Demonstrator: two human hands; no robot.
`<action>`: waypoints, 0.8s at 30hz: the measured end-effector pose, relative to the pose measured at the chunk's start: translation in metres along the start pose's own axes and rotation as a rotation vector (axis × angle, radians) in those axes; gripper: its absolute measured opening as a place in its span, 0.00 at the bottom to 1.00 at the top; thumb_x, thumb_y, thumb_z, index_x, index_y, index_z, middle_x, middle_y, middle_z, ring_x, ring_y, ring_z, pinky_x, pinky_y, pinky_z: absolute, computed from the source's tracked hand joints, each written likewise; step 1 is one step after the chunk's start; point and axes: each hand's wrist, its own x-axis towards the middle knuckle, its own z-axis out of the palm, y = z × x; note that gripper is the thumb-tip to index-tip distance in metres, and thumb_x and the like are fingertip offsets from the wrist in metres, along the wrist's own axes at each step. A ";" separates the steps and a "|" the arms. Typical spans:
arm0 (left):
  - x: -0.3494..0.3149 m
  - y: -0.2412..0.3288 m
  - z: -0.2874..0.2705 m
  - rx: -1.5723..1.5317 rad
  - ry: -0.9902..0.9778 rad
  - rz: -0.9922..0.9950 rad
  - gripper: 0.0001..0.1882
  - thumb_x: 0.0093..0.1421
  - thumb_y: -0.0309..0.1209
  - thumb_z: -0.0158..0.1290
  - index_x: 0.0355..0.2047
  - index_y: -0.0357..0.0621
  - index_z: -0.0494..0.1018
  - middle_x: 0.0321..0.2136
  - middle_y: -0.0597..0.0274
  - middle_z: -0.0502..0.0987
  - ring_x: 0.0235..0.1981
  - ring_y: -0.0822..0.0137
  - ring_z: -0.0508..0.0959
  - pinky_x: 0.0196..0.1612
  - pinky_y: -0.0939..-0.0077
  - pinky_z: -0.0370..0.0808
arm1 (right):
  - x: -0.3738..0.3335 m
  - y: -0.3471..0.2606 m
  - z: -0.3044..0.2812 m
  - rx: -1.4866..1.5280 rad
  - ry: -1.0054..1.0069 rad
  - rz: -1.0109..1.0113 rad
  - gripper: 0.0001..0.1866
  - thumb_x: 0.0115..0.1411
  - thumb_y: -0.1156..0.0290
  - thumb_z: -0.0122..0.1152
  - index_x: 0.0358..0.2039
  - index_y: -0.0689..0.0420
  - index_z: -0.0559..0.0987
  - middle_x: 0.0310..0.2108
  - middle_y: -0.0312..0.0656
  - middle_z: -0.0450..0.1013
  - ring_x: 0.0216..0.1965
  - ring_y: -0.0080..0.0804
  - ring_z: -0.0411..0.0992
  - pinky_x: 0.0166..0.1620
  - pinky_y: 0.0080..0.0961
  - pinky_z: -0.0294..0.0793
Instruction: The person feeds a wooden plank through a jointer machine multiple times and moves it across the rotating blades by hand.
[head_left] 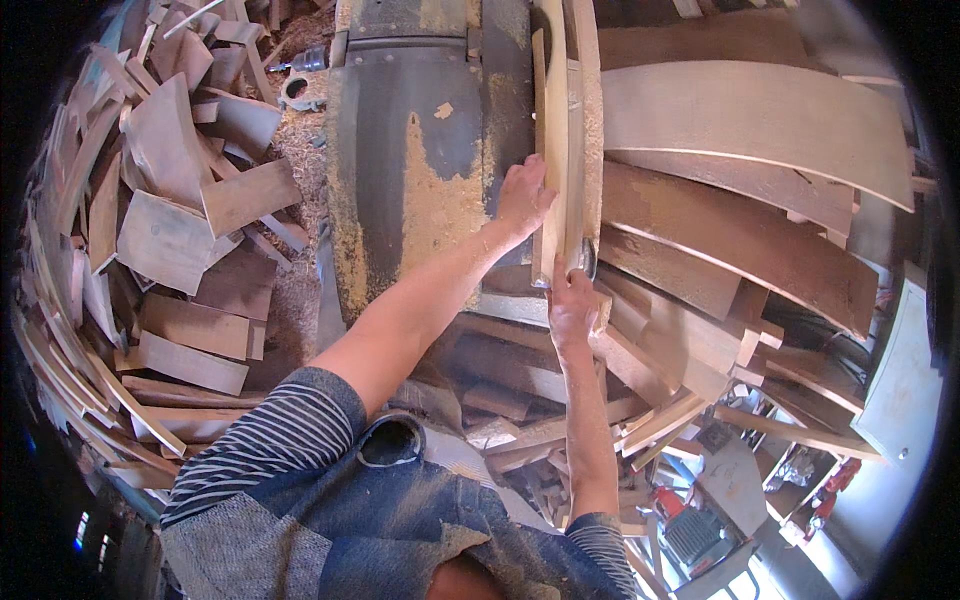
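A long, narrow wooden board (558,140) stands lengthwise along the right side of a dark machine bed (440,95) dusted with sawdust. My left hand (527,195) is closed over the board's left edge, its fingers bent toward the wood. Nearer to me, my right hand (573,303) grips the near end of the board, thumb and forefinger at its tip. The fingers' undersides are hidden in both hands. A rough, pale strip (592,130) runs close along the board's right side.
Curved wooden offcuts (165,240) lie heaped at the left. Wide curved boards (740,125) are stacked at the right. A metal ring bracket (297,92) lies beside the machine in wood shavings. A green motor (692,535) and a red tool (832,490) stand at the lower right.
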 end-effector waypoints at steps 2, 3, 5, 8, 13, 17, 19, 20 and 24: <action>-0.003 0.005 -0.003 0.014 0.006 0.003 0.22 0.53 0.29 0.58 0.49 0.37 0.71 0.50 0.45 0.72 0.47 0.42 0.71 0.54 0.51 0.69 | 0.003 0.002 0.004 -0.025 0.016 -0.027 0.32 0.54 0.77 0.60 0.62 0.51 0.73 0.34 0.43 0.71 0.35 0.43 0.74 0.35 0.40 0.76; 0.000 0.004 -0.001 0.019 0.018 0.011 0.23 0.53 0.29 0.59 0.49 0.37 0.71 0.51 0.45 0.72 0.47 0.42 0.71 0.54 0.51 0.69 | 0.005 0.004 0.003 -0.041 0.033 -0.046 0.33 0.54 0.77 0.60 0.63 0.50 0.73 0.34 0.43 0.71 0.35 0.42 0.74 0.35 0.39 0.76; 0.002 0.003 0.000 0.014 0.046 0.026 0.24 0.53 0.27 0.59 0.51 0.37 0.71 0.50 0.46 0.72 0.47 0.42 0.72 0.53 0.51 0.70 | 0.010 0.008 0.001 -0.061 0.093 -0.137 0.34 0.51 0.75 0.63 0.62 0.55 0.73 0.35 0.42 0.73 0.34 0.40 0.74 0.34 0.37 0.77; -0.003 0.007 -0.003 -0.010 0.086 0.044 0.22 0.55 0.28 0.59 0.50 0.38 0.71 0.48 0.48 0.73 0.47 0.42 0.72 0.54 0.52 0.70 | 0.012 0.005 0.002 -0.118 0.084 -0.190 0.35 0.49 0.73 0.66 0.61 0.61 0.73 0.35 0.41 0.74 0.33 0.39 0.74 0.32 0.36 0.77; -0.020 0.001 -0.041 0.164 -0.025 0.047 0.23 0.55 0.30 0.60 0.51 0.38 0.72 0.51 0.50 0.74 0.50 0.45 0.73 0.55 0.53 0.70 | 0.024 0.005 0.006 -0.140 0.118 -0.217 0.33 0.50 0.74 0.64 0.60 0.61 0.74 0.37 0.42 0.75 0.34 0.39 0.74 0.33 0.35 0.78; -0.064 -0.045 -0.128 0.474 0.147 0.182 0.23 0.54 0.32 0.60 0.49 0.37 0.73 0.55 0.47 0.74 0.54 0.44 0.72 0.59 0.51 0.67 | 0.036 0.008 0.008 -0.104 0.175 -0.231 0.29 0.51 0.75 0.62 0.57 0.61 0.75 0.40 0.44 0.76 0.37 0.41 0.76 0.37 0.35 0.80; -0.086 -0.056 -0.184 0.642 0.247 0.135 0.27 0.53 0.34 0.61 0.52 0.36 0.73 0.57 0.45 0.72 0.57 0.43 0.70 0.62 0.50 0.64 | 0.038 0.006 0.004 -0.095 0.150 -0.211 0.28 0.52 0.75 0.62 0.57 0.61 0.75 0.42 0.46 0.76 0.40 0.44 0.77 0.40 0.36 0.80; -0.101 -0.045 -0.206 0.636 0.377 0.086 0.29 0.52 0.35 0.63 0.54 0.36 0.72 0.58 0.44 0.71 0.58 0.42 0.68 0.63 0.49 0.62 | 0.040 0.008 0.004 -0.099 0.152 -0.213 0.27 0.53 0.75 0.62 0.56 0.60 0.75 0.42 0.46 0.76 0.41 0.45 0.77 0.41 0.37 0.80; -0.140 -0.066 -0.240 0.664 0.393 -0.147 0.36 0.50 0.37 0.65 0.58 0.37 0.67 0.63 0.46 0.64 0.61 0.43 0.64 0.63 0.48 0.63 | 0.053 0.009 0.006 -0.072 0.159 -0.213 0.27 0.56 0.72 0.63 0.58 0.59 0.74 0.44 0.48 0.76 0.46 0.49 0.76 0.44 0.42 0.81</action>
